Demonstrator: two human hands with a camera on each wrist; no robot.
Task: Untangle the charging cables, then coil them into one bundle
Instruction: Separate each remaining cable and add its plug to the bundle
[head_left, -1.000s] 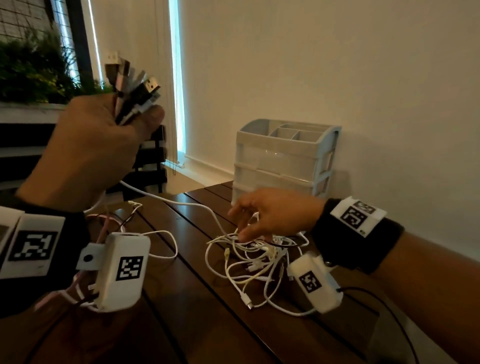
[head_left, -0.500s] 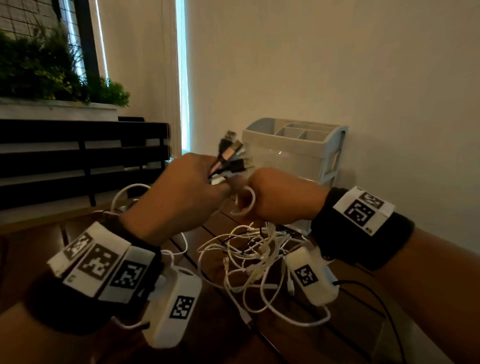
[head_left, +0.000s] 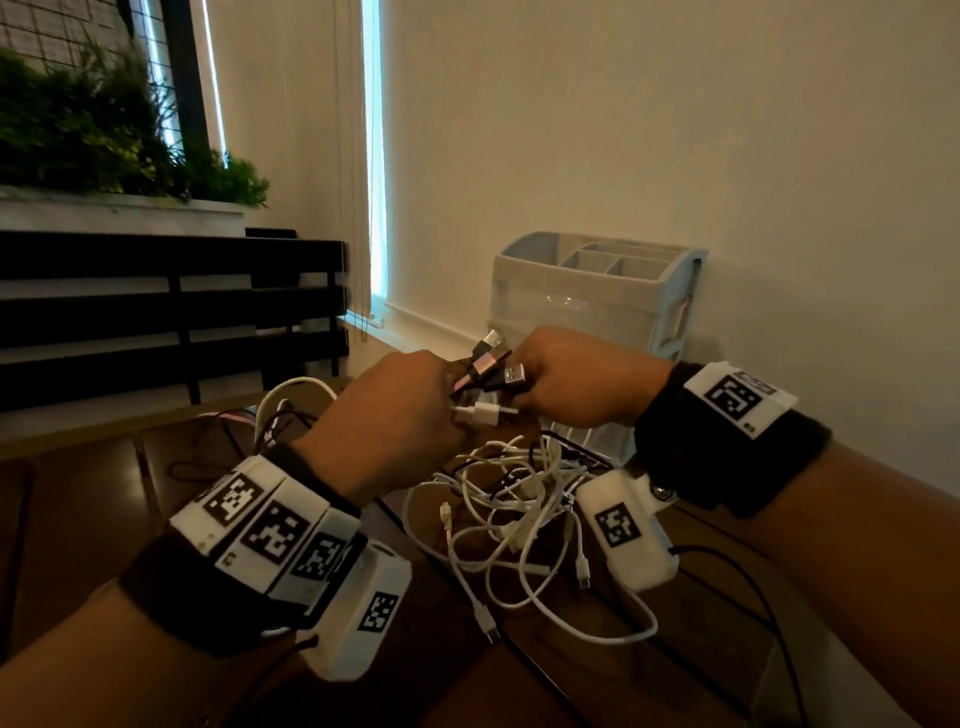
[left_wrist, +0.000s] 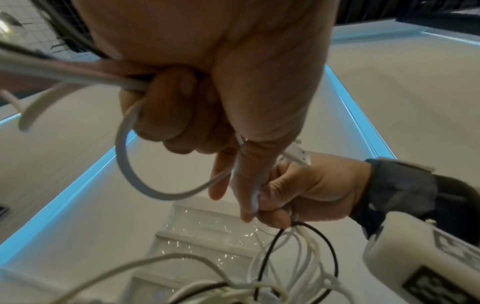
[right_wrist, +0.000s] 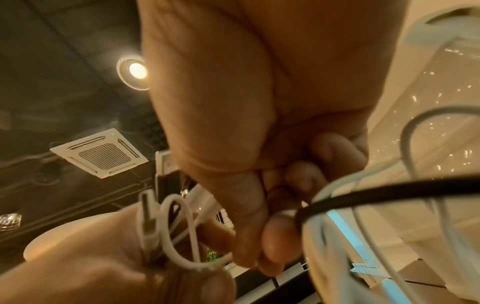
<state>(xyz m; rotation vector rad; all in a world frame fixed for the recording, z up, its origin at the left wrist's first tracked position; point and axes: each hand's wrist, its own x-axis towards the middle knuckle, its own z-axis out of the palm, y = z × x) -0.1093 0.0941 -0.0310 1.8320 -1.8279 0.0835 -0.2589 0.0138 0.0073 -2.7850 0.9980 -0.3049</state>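
Left hand (head_left: 400, 410): I see it clenched around a bunch of cable ends; the plugs (head_left: 493, 371) fan out past the thumb toward the right hand. In the left wrist view the fingers (left_wrist: 171, 115) curl over several pale cords, and one white cord loops out below the fist.
Right hand (head_left: 582, 384): knuckles up, just beside the left hand, nearly touching it. In the right wrist view its fingers (right_wrist: 275, 246) are curled round white cords and one black cord (right_wrist: 389, 193). I count it as gripping the cables.
Plugs: a mix of black, pinkish and silver USB ends, plus one white plug (head_left: 485, 414) lying lowest, between the two hands.
Cables (head_left: 519, 525): the loose tangle, mostly white with some black strands, hangs from both hands and spreads on the table (head_left: 93, 519) directly below and slightly toward me. Several small connector ends lie free at its near edge.
More cords: white and dark loops trail behind the left wrist.
Drawer unit (head_left: 597, 291): pale plastic, with open compartments on top, stands just beyond the right hand against the wall.
Planter (head_left: 119, 156): green foliage, well apart, beyond the left hand.
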